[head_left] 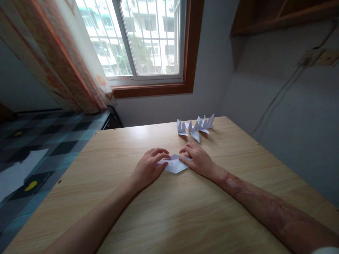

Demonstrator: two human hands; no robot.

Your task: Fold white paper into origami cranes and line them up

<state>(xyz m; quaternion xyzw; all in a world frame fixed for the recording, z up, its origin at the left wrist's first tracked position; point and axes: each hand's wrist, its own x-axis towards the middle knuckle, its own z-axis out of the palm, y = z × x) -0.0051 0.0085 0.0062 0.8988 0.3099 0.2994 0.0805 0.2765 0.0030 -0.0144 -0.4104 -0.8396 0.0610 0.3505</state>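
A folded white sheet of paper (176,167), a flat diamond shape with a crease line across its middle, lies on the wooden table (169,211). My left hand (151,165) is at its left end, the thumb along the near edge and the fingers curved over the far side. At the right end, my right hand (199,158) has its thumb on the paper and its fingers bent above it. Both side tips of the paper are partly hidden by my hands.
Several folded white paper figures (194,131) stand near the table's far edge, beyond my right hand. Left of the table is a checked bed cover (53,141) with loose white paper (23,169) on it. A window (156,42) and a wall lie behind.
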